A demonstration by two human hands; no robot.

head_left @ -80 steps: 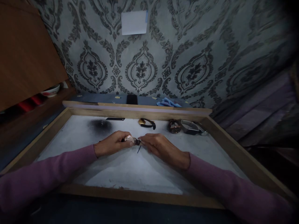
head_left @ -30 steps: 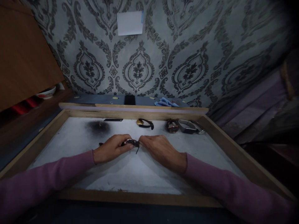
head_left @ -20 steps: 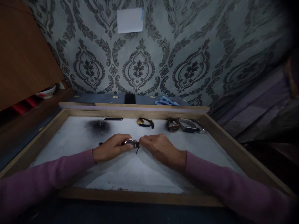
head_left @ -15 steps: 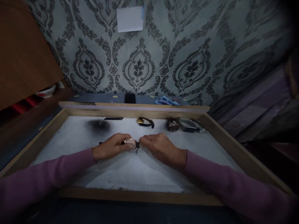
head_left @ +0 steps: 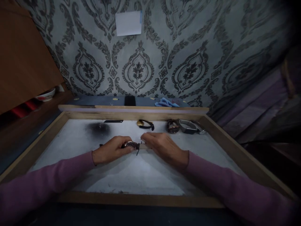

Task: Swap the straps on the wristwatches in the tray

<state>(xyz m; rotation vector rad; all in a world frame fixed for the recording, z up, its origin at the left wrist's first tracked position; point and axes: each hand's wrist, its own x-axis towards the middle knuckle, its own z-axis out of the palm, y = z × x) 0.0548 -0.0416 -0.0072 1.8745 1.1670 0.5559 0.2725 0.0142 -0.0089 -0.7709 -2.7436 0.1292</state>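
Left hand (head_left: 113, 150) on watch (head_left: 130, 144), middle of tray (head_left: 138, 198)

Far left: bowl (head_left: 47, 95), outside the tray. Dark end (head_left: 101, 145) pokes out left of the left hand. Black strip (head_left: 113, 121) flat near the back wall (head_left: 160, 115). Left fingers closed round the watch, thumb on the near side. Black slab (head_left: 130, 100) beyond the back wall. Dark stick (head_left: 137, 153), tilted, just right of the watch. Pale strip (head_left: 143, 146) runs from there toward the right hand (head_left: 163, 147). Gold watch (head_left: 140, 123) near the back wall. Right fingers bunched; can't tell if they grip anything. Cloth (head_left: 166, 102) beyond the wall. Then brown watch (head_left: 173, 126), grey watch (head_left: 188, 126), silver watch (head_left: 201, 130), side by side, back right.
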